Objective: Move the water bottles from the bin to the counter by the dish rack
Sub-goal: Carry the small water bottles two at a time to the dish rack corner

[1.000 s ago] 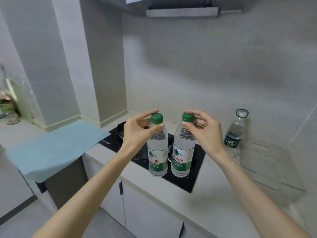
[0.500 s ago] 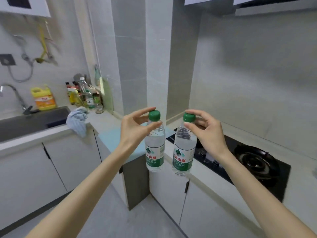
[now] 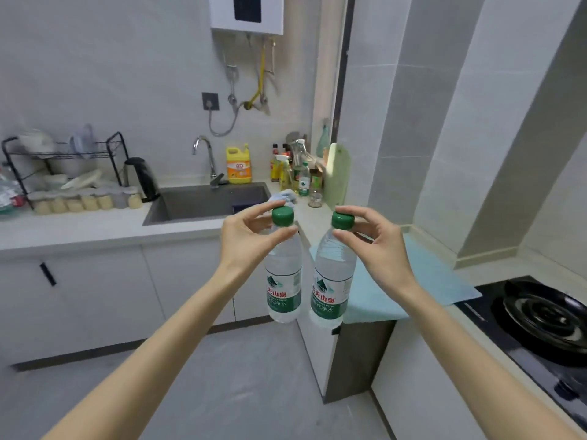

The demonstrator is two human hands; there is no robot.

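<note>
A pale counter [image 3: 79,230] ran along the back wall and turned the corner to the right. At its far left stood a black wire dish rack [image 3: 63,166] with a row of small jars [image 3: 85,203] in front, then a dark kettle [image 3: 143,179] beside the sunken sink [image 3: 206,201]. A yellow jug [image 3: 239,165] and a cluster of bottles [image 3: 293,173] (labels unreadable) filled the corner. A blue mat [image 3: 428,281] and a black hob [image 3: 540,319] lay on the right run.

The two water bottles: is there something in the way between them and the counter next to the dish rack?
Nothing visible blocks them. Both water bottles hang in open air over the floor; the bare counter before the dish rack lies far left, left of the sink.
</note>
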